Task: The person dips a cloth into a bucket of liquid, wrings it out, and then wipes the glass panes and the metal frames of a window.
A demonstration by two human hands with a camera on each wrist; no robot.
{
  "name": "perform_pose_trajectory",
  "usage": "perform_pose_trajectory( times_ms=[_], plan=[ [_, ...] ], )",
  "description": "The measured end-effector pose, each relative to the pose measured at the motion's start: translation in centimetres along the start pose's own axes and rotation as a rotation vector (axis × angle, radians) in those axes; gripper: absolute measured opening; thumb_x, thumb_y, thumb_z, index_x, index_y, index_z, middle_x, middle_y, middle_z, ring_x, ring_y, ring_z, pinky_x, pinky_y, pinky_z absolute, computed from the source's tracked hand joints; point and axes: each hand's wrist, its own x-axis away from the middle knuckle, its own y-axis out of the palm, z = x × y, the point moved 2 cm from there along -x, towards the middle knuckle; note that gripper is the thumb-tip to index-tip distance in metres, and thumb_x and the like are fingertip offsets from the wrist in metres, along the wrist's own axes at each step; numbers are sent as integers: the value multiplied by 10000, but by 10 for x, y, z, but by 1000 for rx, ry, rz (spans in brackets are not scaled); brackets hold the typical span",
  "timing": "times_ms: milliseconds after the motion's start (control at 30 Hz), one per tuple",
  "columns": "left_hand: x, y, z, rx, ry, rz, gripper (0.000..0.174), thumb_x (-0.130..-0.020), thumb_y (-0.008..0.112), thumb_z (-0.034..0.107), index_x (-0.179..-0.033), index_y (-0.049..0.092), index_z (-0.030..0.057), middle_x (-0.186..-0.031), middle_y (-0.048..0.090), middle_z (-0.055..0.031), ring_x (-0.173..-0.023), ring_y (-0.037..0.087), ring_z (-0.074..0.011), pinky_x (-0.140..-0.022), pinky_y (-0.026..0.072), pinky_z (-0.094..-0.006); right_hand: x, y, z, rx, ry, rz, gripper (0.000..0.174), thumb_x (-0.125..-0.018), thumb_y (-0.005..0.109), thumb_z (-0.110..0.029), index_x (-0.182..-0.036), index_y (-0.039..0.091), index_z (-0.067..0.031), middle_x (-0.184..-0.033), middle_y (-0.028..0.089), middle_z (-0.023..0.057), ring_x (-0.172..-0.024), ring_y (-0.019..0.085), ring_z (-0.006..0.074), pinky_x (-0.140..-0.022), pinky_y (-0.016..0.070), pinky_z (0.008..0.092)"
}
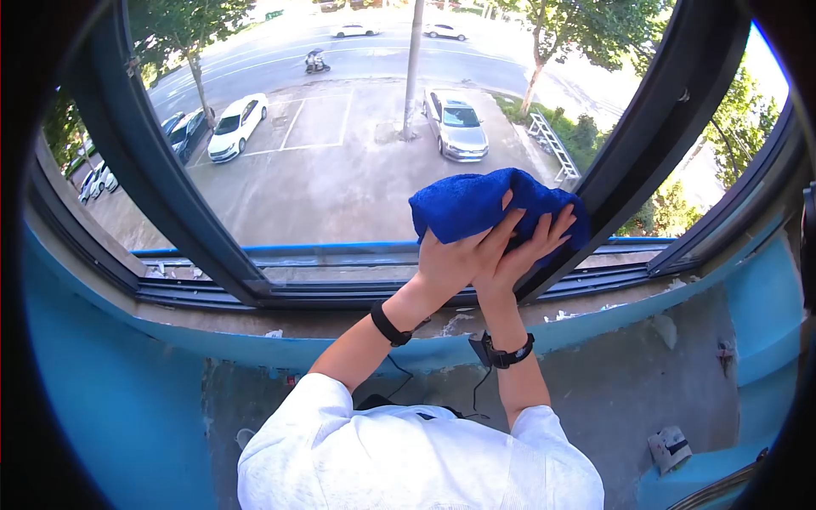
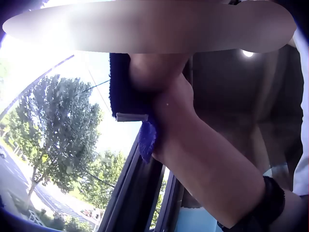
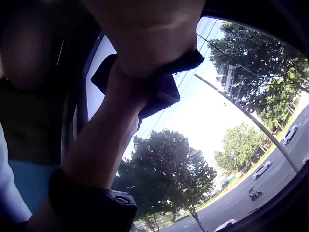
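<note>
1. The right hand is spreading its fingers over the blue cloth; for wiping, that is suiting an even push.
2. The left hand is lying beside and partly overlapping the right; its fingertips are partly hiding, so I cannot tell whether they are pinching or pressing. Flat fingers would be serving better.
3. The cloth is bunching thickly under both hands, at the pane's lower right, overlapping the dark upright bar. Folding it into a flat pad would be giving fuller contact.
4. The corner beside the bar is calling for a fingertip behind one fold.
5. The wrist straps, a band and a watch, are sitting clear of the glass; keeping them so is avoiding scratches.
6. White flakes are lying on the sill; a trailing cloth could be picking up grit.
</note>
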Motion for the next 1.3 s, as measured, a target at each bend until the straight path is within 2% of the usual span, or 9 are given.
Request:
perform_pose_trajectory(
  times_ms=[200,333,433,533,667,900,1067,1133,1300],
  plan=[
    [38,-74,-102,-195,-113,54,368,-860,689,368,-1205,717,241,-1482,497,-113,-1123,580,-339,-996,410,-463,19,64,-112,-114,-67,-19,645,-970,493,-298,-1509,268,-24,-1575,155,352,-1482,76,513,-1134,-17,663],
    [59,-150,-179,-371,-217,-23,364,-852,676,427,-1178,724,273,-1519,460,-114,-1115,580,-339,-1015,383,-463,35,109,-216,-261,-76,31,544,-939,512,-249,-1431,444,-27,-1528,301,352,-1484,148,488,-1135,-68,655],
    [79,-212,-225,-529,-212,-142,283,-920,591,271,-1134,718,137,-1538,387,-232,-1035,574,-404,-1057,320,-536,52,132,-295,-410,-14,-56,481,-944,537,-239,-1393,526,-64,-1538,343,287,-1489,197,429,-1146,-76,628],
    [116,-248,-268,-630,-360,-213,360,-939,567,279,-1232,646,85,-1561,324,-262,-1192,528,-449,-1109,274,-565,74,155,-357,-468,-31,-165,482,-931,564,-210,-1390,537,-66,-1545,354,258,-1491,212,406,-1155,-72,612],
    [173,-257,-313,-305,-453,-60,500,-966,489,257,-1384,482,-18,-1544,232,-373,-1364,339,-551,-1107,246,-653,99,167,-395,-584,-221,-274,518,-904,602,-200,-1406,533,-90,-1539,389,221,-1490,248,371,-1173,-60,577],
    [131,-193,-255,-295,-357,57,528,-1007,399,273,-1443,389,-23,-1564,129,-396,-1439,155,-584,-1113,114,-708,67,135,-307,-476,-213,-232,469,-933,570,-232,-1382,558,-96,-1541,387,229,-1478,279,366,-1176,-69,567],
    [69,-110,-160,-341,-296,39,490,-997,393,310,-1444,490,133,-1529,201,-418,-1268,431,-526,-969,313,-649,27,88,-185,-281,-183,-73,445,-974,512,-314,-1369,576,-121,-1525,420,203,-1457,317,360,-1166,-8,594],
    [52,-73,-115,-297,-294,58,464,-987,448,355,-1413,551,200,-1522,322,-344,-1135,528,-460,-884,382,-551,11,59,-131,-279,-156,-64,445,-994,469,-262,-1369,483,-22,-1538,313,324,-1473,230,442,-1170,-42,608],
    [12,-2,-11,-169,-62,11,453,-925,575,400,-1330,634,208,-1473,519,-70,-1150,595,-289,-936,472,-420,14,6,-3,-154,-22,44,465,-1004,432,-332,-1354,450,-27,-1530,311,322,-1445,253,484,-1163,36,635]
  ],
)
